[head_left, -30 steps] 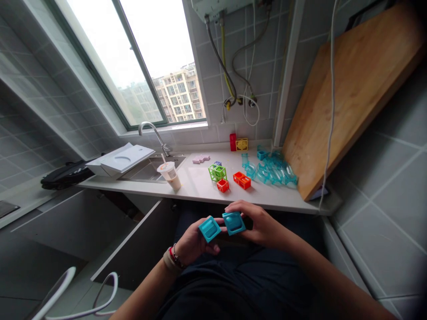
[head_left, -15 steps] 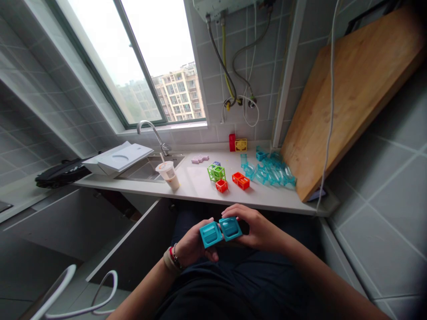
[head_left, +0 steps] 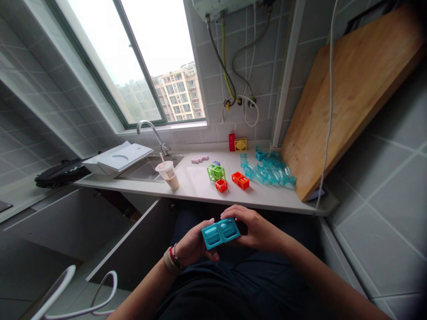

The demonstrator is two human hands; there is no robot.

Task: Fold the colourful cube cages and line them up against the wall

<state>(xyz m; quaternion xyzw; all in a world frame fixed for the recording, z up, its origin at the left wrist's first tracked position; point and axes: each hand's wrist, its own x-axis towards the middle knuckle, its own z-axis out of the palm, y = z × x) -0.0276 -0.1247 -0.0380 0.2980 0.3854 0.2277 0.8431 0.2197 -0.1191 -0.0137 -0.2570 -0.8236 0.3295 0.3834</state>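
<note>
Two teal toy blocks meet side by side in front of my lap. The left teal block (head_left: 211,235) is gripped by my left hand (head_left: 193,242), fingers and thumb around its outer side. My right hand (head_left: 253,227) pinches the right teal block (head_left: 229,229) at its top and far side. The blocks' facing edges touch; whether they are locked together I cannot tell. On the counter beyond them sit a green frame block (head_left: 216,172), a small orange-red block (head_left: 221,185) and a joined orange-red pair (head_left: 240,180).
Clear teal track pieces (head_left: 275,171) are heaped at the counter's right, beside a leaning wooden board (head_left: 350,98). Red (head_left: 231,142) and yellow blocks (head_left: 240,144) stand by the wall. A drink cup (head_left: 168,174) is near the sink (head_left: 138,171). A cabinet door (head_left: 133,240) hangs ajar.
The two teal blocks have come together: a small gap between them has closed, and they now line up edge to edge. Things on the counter stay where they were.
</note>
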